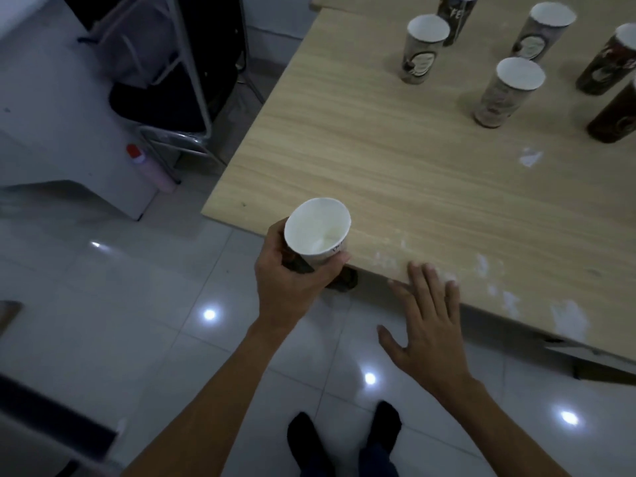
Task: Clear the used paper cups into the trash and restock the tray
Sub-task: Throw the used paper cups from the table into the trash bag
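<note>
Dark socks (344, 438) nearest, on glossy white floor tiles (137, 304) with lamp glints. Left hand (292, 270) grips a paper cup (318, 232), fingers and thumb wrapped round its printed lower wall. The cup tilts mouth-up toward the camera, its inside white, and sits at the near left corner of the table (395, 160). Right hand (426, 325) is just right of it, holding nothing, fingers straight and spread wide. Its fingertips lie at the table's near edge; contact unclear. White smears (568, 318) mark the light wood top along the near right edge.

Six more cups stand upright at far right, all apart:
- pale cup (507, 92)
- dark cup (616, 115), cut by the right edge
- pale cup (425, 49)
- dark cup (607, 63)
- pale cup (542, 31)
- dark cup (456, 15), farthest

Far left on the floor: pink bottle (151, 166) with a red cap, beside a metal-framed chair (186, 98).
</note>
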The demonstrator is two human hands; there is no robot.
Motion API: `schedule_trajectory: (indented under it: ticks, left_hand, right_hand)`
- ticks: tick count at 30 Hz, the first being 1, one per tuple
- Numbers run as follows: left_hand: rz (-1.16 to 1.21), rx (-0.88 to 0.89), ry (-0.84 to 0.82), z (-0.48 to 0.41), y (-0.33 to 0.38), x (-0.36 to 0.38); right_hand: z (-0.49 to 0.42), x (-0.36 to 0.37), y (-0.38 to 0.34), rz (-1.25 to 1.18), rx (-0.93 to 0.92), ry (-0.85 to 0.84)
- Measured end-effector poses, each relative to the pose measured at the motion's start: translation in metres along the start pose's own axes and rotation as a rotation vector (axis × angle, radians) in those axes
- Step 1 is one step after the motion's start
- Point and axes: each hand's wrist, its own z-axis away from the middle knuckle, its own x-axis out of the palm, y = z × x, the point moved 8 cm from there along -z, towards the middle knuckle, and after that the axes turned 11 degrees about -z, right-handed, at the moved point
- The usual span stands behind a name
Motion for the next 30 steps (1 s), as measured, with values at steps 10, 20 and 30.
schedule_trajectory:
  ticks: [10,20,30]
  left_hand:
    - [-0.133,-0.081,-0.007,0.022,-0.091,-0.051]
    - [-0.154,-0.108,-0.117,0.044,-0.154,-0.006]
    - [-0.005,-0.173,-0.251,0.042,-0.175,0.039]
  right_hand:
    - [0.0,0.09,-0.044,-0.405,0.062,-0.148]
    - [-0.065,0.239,0.038,-0.413,0.399,-0.337]
    - [-0.047,0.257,-0.016,-0.72,0.119,-0.29]
